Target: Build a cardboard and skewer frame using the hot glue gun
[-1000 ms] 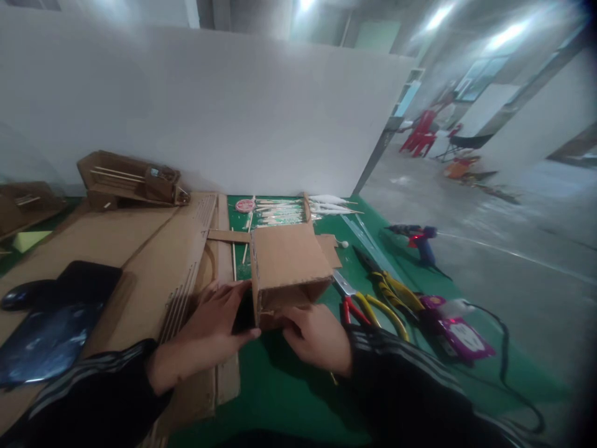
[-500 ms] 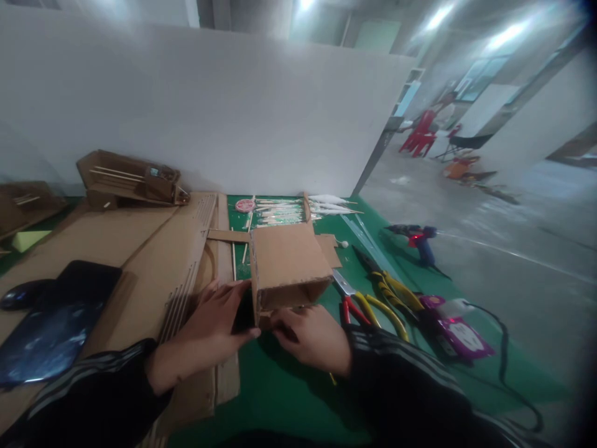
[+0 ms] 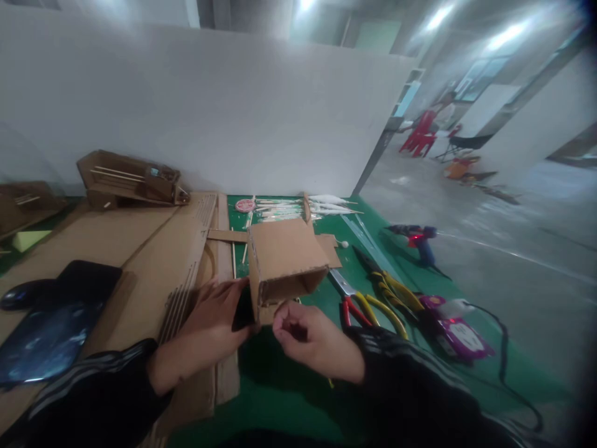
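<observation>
A small open-ended cardboard box [image 3: 289, 252] stands at the centre, its opening facing me. My left hand [image 3: 209, 323] is at the box's left side, thumb at its lower front corner and fingers along the side, gripping it. Just in front of the opening is my right hand [image 3: 314, 339], its fingers curled together near the bottom flap; whatever they hold, if anything, is too small to make out. A cardboard strip [image 3: 228, 236] sticks out to the left behind the box.
Scissors [image 3: 345, 286], pliers [image 3: 396, 289], a glue gun [image 3: 422, 242] and a purple pack [image 3: 461, 333] lie right on the green table [image 3: 280, 404]. A tablet [image 3: 46, 330] and cardboard sheets [image 3: 135, 249] are left. Wrapped sticks [image 3: 280, 210] lie behind.
My right hand has drawn slightly right and away from the bottom flap, its fingers more curled. The box has shifted a little left and tipped slightly. My left hand has barely moved.
</observation>
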Tool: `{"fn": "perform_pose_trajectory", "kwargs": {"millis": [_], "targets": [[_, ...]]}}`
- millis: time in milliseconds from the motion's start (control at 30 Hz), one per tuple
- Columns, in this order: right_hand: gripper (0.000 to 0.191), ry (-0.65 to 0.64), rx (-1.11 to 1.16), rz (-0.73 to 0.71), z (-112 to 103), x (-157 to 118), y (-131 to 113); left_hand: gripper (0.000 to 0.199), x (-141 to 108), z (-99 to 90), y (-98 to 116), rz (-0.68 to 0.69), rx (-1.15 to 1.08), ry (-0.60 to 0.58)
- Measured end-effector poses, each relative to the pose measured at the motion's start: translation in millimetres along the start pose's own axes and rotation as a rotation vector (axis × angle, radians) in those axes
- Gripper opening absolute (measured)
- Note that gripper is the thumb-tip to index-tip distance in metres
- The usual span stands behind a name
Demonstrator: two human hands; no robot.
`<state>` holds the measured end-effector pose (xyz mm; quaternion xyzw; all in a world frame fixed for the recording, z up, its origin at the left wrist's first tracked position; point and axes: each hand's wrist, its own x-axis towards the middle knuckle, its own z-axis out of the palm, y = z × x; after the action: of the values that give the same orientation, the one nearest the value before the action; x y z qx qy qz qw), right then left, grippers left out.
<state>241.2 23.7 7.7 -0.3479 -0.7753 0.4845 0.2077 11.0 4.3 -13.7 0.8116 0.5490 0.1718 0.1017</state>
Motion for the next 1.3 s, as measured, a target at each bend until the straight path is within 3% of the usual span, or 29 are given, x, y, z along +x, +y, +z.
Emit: {"fn": "perform_pose_trajectory", "kwargs": {"millis": [67, 167, 300, 367, 433, 533, 767, 933, 1167, 1300], "targets": [[0.02, -0.006, 0.466, 0.026, 0, 0, -3, 0.057, 1, 1.4, 0, 0.008, 0.027, 0.039], [0.027, -0.078, 0.91, 0.063, 0, 1, -3, 0.064, 0, 2.1, -1, 0.045, 0.053, 0.132], [0.023, -0.154, 1.159, 0.139, 0, 1, -2, 0.081, -6, -5.6, 0, 0.05, 0.021, 0.363], [0.022, -0.178, 1.206, 0.156, 1, 0, -3, 0.067, -12, -12.1, 3, 0.136, -0.047, 0.56], [0.021, -0.219, 1.238, 0.169, 3, -1, -4, 0.041, -17, -17.5, 9, 0.3, -0.094, 0.667], [0.02, -0.282, 1.264, 0.187, 8, -2, -8, 0.018, -20, -21.3, 19, 0.444, -0.043, 0.565], [0.028, -0.283, 1.22, 0.246, 20, -2, -16, 0.013, -16, -24.0, 26, 0.478, -0.087, 0.469], [0.031, -0.117, 1.088, 0.277, 22, 0, -17, 0.017, -15, -23.9, 26, 0.449, -0.142, 0.456], [0.034, 0.179, 0.69, 0.138, 30, 2, -8, 0.012, -12, -24.1, 24, 0.424, -0.108, 0.474], [0.034, 0.213, 0.658, 0.131, 31, 3, -7, 0.011, -12, -22.8, 22, 0.41, -0.015, 0.508]]}}
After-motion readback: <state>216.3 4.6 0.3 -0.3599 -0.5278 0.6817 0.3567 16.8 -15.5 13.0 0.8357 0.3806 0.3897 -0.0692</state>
